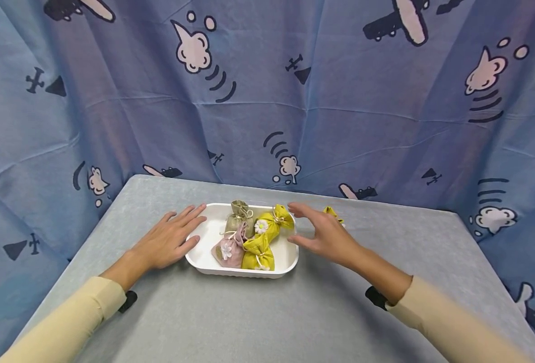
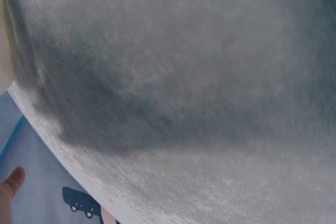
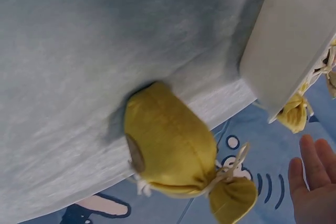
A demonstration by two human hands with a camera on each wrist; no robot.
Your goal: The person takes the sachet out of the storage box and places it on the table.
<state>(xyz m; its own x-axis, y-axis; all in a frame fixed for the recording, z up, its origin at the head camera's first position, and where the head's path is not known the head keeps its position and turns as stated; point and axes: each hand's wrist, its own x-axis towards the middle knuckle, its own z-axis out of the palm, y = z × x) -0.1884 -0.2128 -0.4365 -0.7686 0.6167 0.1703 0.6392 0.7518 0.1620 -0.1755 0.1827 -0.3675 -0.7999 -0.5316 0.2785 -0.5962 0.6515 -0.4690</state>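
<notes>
A white tray (image 1: 206, 252) holds several small drawstring pouches. Inside it are an olive pouch (image 1: 237, 225), a pink pouch (image 1: 232, 251) with a white flower, and two yellow pouches (image 1: 258, 254), side by side. My left hand (image 1: 170, 239) is at the tray's left rim, fingers extended. Across from it, my right hand (image 1: 324, 234) reaches the right rim with fingers relaxed and thumb apart. Another yellow pouch (image 3: 170, 140) lies on the table outside the tray, mostly hidden behind my right hand in the head view. Neither hand grips a pouch.
A grey cloth-covered table (image 1: 231, 317) carries the tray near its back edge. Behind it hangs a blue patterned curtain (image 1: 258, 75), which also runs down both sides. In the left wrist view, mostly tabletop shows, with a fingertip at the lower left.
</notes>
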